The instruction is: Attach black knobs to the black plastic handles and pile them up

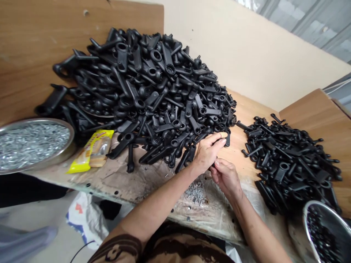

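My left hand (pixel 208 150) is closed around a black plastic crank handle (pixel 227 140), whose wide end shows beyond the fingertips; the palm hides much of the rest. Just below and to the right, my right hand (pixel 226 176) is pinched close under the left one. Something small and dark shows at its fingertips, too covered to name. Below the hands, a small heap of silver screws or pins (pixel 196 193) lies on the worn table covering. A large pile of black crank handles (pixel 164 95) rises behind my left hand.
A second pile of black handles (pixel 290 157) lies to the right, above a metal bowl (pixel 305 223) of small black parts. At left stand a metal bowl (pixel 71 137) of silver screws or pins and a yellow packet (pixel 91 151). Wooden boards (pixel 35 47) wall the table.
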### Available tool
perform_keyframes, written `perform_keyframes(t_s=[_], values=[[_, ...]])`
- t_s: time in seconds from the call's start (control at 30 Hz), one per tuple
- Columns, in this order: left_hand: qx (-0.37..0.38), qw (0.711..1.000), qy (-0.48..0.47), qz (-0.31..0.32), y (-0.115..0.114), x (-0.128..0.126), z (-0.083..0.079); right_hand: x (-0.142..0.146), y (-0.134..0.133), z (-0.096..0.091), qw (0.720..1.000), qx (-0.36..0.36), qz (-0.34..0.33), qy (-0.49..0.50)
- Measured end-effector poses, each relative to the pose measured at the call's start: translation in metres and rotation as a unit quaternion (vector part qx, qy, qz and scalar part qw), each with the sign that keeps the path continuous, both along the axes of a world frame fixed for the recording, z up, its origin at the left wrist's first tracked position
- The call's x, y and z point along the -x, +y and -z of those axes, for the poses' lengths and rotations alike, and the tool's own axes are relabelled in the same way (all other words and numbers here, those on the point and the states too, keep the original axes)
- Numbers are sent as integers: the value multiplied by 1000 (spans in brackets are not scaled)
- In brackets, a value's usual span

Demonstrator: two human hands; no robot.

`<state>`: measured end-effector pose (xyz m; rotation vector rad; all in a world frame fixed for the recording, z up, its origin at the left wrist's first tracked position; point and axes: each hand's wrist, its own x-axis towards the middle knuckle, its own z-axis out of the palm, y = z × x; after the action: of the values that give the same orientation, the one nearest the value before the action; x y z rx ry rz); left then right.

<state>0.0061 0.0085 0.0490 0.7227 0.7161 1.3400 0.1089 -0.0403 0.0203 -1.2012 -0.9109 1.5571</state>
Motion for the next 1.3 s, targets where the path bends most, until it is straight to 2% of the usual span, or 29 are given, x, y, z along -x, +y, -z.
perform_keyframes(t_s=[0.1,0.17,0.23,0.37,0.43,0.5,0.57,0.6,0.63,0.67,0.73,0.77,0.8,0.83,0.87,0.93,1.03,1.1,1.17,1.2,1.23,1.3], values=[[-61,997,47,-27,-1,-3,3,0,-5,-4,997,-8,2,-76],[-53,997,52,-23,-1,-4,7,2,-7,-5,983,-63,26,-168],[-32,998,54,-14,-1,-5,12,3,-7,-3,971,-90,34,-217],[-27,993,113,1,0,-9,20,3,1,11,994,-4,6,-111],[-43,984,174,2,1,-11,22,-1,7,14,997,11,-25,-74],[-75,966,247,-19,3,-9,19,-12,14,8,993,-15,-55,-100],[-120,926,353,-55,8,-1,13,-32,20,-9,979,-80,-33,-185],[-137,890,429,-68,10,5,8,-46,23,-20,961,-118,1,-251],[-144,840,519,-67,13,13,4,-63,24,-33,929,-152,47,-333],[-141,778,610,-46,16,21,-1,-82,25,-47,884,-177,97,-422],[-110,645,755,37,19,34,-8,-125,26,-72,757,-167,189,-603],[-92,592,796,85,20,39,-10,-147,26,-82,695,-133,216,-673],[-80,555,819,123,21,42,-10,-167,26,-90,639,-85,240,-726],[-79,533,830,144,20,44,-10,-186,27,-95,592,-31,255,-764],[-84,524,834,150,20,44,-8,-202,28,-98,561,15,250,-789],[-98,521,836,139,19,42,-4,-222,31,-96,531,75,206,-818],[-100,525,837,117,19,38,4,-223,30,-82,504,85,146,-847],[-99,525,839,106,19,35,8,-204,26,-73,483,34,137,-864],[-99,526,840,91,19,32,11,-173,21,-65,479,-42,127,-867],[-98,527,840,83,19,31,12,-155,19,-60,492,-78,109,-860],[-95,527,841,73,19,29,12,-137,19,-56,517,-108,74,-846],[-85,529,842,54,21,28,13,-103,20,-45,584,-141,-35,-799]])
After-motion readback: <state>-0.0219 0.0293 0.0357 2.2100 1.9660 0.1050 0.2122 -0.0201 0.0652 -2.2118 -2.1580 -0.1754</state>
